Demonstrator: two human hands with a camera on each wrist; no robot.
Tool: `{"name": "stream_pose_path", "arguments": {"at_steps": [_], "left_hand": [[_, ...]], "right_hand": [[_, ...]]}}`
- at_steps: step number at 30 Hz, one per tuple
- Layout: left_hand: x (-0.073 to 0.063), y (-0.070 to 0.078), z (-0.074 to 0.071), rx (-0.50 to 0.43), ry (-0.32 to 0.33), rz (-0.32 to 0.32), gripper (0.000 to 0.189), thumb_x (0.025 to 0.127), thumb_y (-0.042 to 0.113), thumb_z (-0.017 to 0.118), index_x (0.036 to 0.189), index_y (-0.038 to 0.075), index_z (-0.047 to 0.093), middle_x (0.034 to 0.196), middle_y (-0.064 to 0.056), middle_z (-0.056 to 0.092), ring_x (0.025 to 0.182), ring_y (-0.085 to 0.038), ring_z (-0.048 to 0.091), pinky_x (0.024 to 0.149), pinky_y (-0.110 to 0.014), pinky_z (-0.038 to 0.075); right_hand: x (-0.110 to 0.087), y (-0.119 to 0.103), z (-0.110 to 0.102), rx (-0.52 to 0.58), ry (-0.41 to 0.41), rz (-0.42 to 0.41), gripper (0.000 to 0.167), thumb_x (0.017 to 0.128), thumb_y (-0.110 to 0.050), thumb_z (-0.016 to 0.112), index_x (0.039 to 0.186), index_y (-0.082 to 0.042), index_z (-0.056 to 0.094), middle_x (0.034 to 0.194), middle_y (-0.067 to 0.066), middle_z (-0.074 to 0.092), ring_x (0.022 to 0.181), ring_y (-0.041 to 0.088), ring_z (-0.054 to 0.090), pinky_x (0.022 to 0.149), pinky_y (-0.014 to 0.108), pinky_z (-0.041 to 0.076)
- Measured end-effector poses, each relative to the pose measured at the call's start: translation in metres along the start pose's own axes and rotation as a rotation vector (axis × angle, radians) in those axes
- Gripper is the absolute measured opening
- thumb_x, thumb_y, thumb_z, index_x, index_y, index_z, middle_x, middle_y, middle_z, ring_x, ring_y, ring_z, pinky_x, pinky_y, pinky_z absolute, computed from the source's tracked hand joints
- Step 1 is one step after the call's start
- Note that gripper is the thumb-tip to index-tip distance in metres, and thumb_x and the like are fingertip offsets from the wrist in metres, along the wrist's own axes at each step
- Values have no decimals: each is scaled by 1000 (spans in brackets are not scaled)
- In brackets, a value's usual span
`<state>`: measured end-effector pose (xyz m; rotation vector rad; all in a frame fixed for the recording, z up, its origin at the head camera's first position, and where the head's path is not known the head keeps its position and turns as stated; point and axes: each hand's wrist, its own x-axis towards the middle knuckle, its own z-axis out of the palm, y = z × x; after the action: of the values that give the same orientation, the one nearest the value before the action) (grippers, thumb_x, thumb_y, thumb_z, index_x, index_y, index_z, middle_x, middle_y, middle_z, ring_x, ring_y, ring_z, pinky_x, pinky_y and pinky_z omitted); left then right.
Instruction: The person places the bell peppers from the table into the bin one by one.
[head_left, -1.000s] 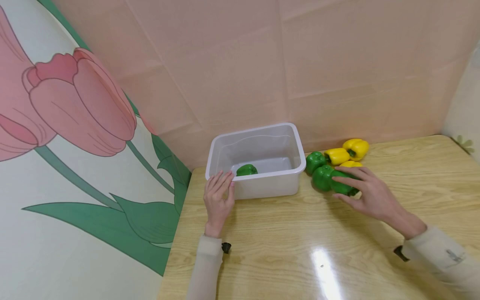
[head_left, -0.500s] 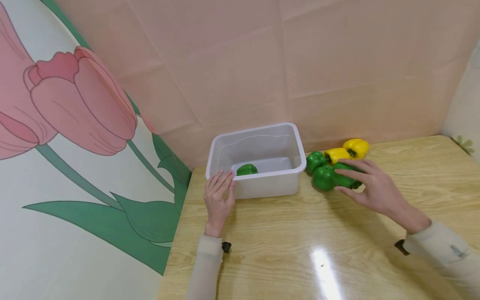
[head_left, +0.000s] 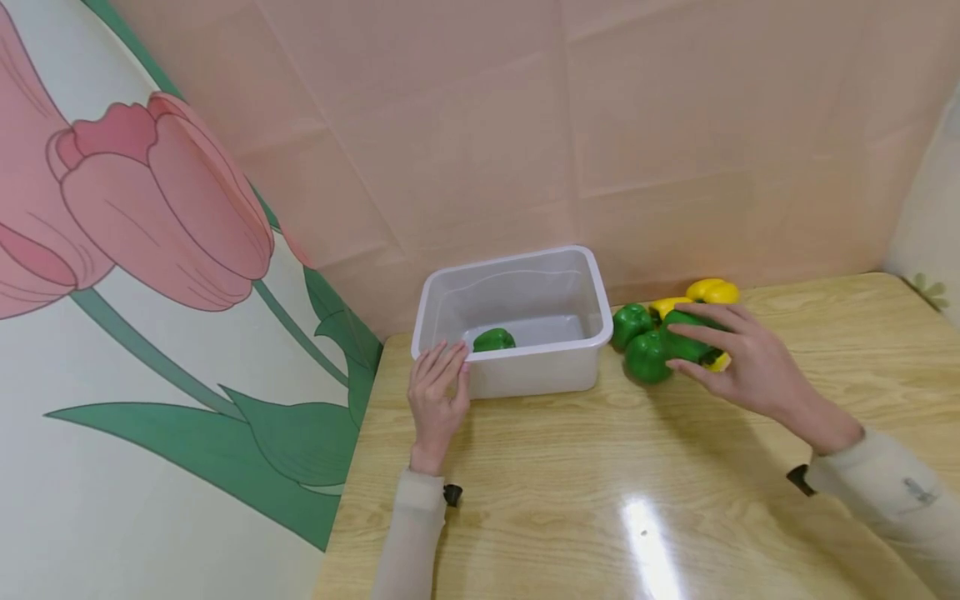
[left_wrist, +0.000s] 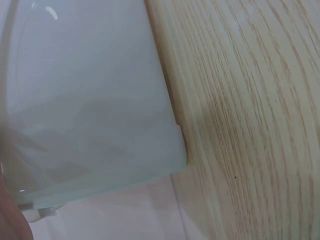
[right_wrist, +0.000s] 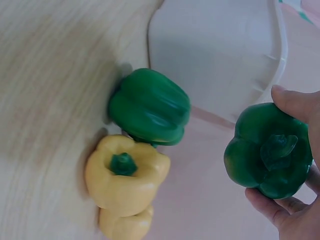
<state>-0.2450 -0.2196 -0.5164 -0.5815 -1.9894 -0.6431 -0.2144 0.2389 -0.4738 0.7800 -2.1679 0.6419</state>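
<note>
My right hand (head_left: 757, 367) pinches a glossy green bell pepper (head_left: 686, 333) between thumb and fingers. In the right wrist view this green pepper (right_wrist: 247, 150) is off the table, its stem end facing the camera. Two more green bell peppers (head_left: 647, 357) sit just left of it, near the box. Yellow bell peppers (head_left: 712, 291) lie behind, partly hidden by my right hand and the held pepper. My left hand (head_left: 437, 400) rests with its fingers over the front left rim of a pale grey plastic box (head_left: 536, 371). Inside that box lies one green bell pepper (head_left: 493, 339).
The box stands on a wood-grain table (head_left: 555, 483), close to a pink cloth backdrop (head_left: 465, 142). A wall with painted tulips (head_left: 172, 192) borders the table's left side. Glare (head_left: 651, 533) marks the table's front part.
My right hand has lifted the green bell pepper slightly up from the group, now covering more of the yellow peppers behind. The left hand and the box have stayed put.
</note>
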Motion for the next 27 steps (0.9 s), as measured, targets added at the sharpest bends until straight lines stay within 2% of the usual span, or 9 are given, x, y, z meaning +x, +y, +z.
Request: {"name": "stream_pose_path", "arguments": {"at_steps": [6,10,18,23,25,27], "left_hand": [[0,0,0,2,4,3,25,100,18,72,122,9,80,128,-8,78,128,-34,70,107,-64,52],[0,0,0,-3,5,3,25,99,16,73,122,9,80,127,-9,78,128,-35,70,107,-64,52],[-1,-1,0,7,-2,-2,25,100,17,73,122,10,80,128,-8,78,128,-35,70,109,-62,51],[-1,-1,0,4,10,5,25,99,16,74,121,9,81,127,-9,79,127,-36,71,109,-62,51],[-1,-1,0,3,11,3,25,98,16,75,121,9,81,126,-9,79,128,-35,70,110,-60,51],[-1,-1,1,0,9,3,25,98,15,75,122,9,81,127,-9,79,128,-34,70,111,-60,51]], "right_hand": [[9,2,-3,34,9,5,76,95,-78,57,117,-9,82,137,18,71,121,44,63,106,7,29],[15,1,-4,37,7,-1,76,95,-77,58,118,-9,82,137,18,71,123,44,62,110,4,24],[26,0,-5,44,11,-21,76,96,-76,58,119,-8,81,136,19,71,121,41,63,107,6,29],[34,-2,-6,29,26,-36,75,97,-75,58,119,-7,81,135,19,72,115,38,65,93,23,43],[37,-3,-7,26,38,-45,75,97,-75,57,118,-7,81,134,19,72,112,38,66,86,29,44],[40,-3,-8,30,42,-45,75,97,-75,57,118,-7,81,132,19,73,111,37,66,84,30,44]]}}
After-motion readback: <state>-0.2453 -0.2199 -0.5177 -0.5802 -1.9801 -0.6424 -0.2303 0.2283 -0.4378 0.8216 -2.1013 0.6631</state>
